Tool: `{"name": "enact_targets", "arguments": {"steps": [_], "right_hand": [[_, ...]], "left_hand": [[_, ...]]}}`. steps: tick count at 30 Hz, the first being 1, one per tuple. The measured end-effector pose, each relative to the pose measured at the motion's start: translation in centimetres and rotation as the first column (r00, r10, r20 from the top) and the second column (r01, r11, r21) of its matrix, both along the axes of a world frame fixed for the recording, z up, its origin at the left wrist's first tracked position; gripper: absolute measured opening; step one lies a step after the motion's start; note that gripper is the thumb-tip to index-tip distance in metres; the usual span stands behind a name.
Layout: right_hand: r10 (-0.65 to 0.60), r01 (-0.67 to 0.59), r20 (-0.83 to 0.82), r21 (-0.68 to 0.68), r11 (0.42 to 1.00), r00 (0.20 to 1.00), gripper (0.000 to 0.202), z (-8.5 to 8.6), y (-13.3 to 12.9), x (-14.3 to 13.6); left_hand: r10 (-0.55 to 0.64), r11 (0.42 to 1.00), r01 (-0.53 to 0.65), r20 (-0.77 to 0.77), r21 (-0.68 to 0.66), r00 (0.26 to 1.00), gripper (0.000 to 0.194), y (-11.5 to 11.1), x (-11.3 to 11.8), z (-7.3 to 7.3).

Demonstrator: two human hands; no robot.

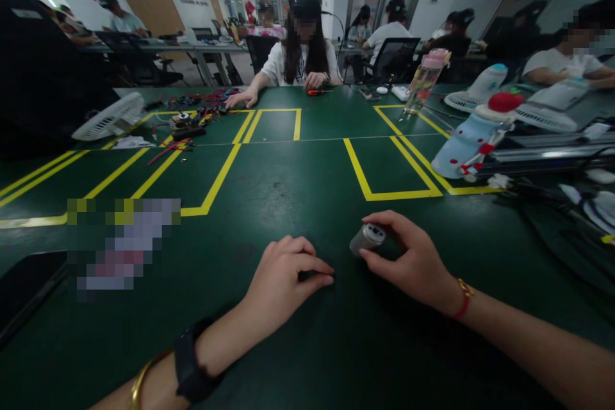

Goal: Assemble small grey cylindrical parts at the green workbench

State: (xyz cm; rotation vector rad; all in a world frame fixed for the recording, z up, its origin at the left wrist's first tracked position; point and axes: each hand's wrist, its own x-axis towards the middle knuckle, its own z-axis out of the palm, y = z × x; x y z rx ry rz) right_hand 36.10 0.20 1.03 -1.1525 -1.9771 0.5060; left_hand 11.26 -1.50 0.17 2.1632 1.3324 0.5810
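My right hand (408, 262) grips a small grey metal cylinder, by its look a small electric motor (368, 240), between thumb and fingers. Dark holes show in its end face, which is tilted up toward me. Just left of it, my left hand (291, 272) hovers low over or rests on the green tabletop (278, 195). Its thumb and forefinger tips come together in a pinch. Whatever may be between those tips is hidden or too small to name. A gap separates the two hands.
Yellow tape (223, 176) marks rectangles on the table. A phone (31, 288) lies at left, tangled wires (211, 102) at back left. A blue bottle (468, 141), a pink-capped bottle (425, 83) and cables (552, 224) stand or lie at right. Opposite, a person's hand (317, 80) is by a red screwdriver (317, 92).
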Motion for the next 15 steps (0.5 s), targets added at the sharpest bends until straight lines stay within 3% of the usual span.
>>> {"name": "enact_targets", "arguments": {"steps": [4, 8, 12, 15], "right_hand": [[-0.314, 0.314, 0.064, 0.009, 0.949, 0.947, 0.05, 0.1, 1.9, 6.0], [-0.618, 0.617, 0.162, 0.065, 0.784, 0.769, 0.052, 0.0, 2.8, 14.1], [-0.738, 0.75, 0.314, 0.106, 0.653, 0.598, 0.046, -0.3, 2.9, 20.6], [-0.788, 0.756, 0.399, 0.28, 0.592, 0.469, 0.059, -0.3, 2.9, 21.2]], "left_hand": [[0.014, 0.999, -0.011, 0.064, -0.047, 0.998, 0.028, 0.0, -1.7, 1.1], [0.198, 0.977, -0.183, 0.144, -0.108, 0.97, 0.03, 0.1, -5.8, 1.9], [0.412, 0.905, -0.395, 0.091, -0.159, 0.907, 0.036, 0.1, -9.5, 1.5], [0.493, 0.865, -0.475, 0.096, -0.162, 0.865, 0.039, 0.1, -10.3, 1.1]]}}
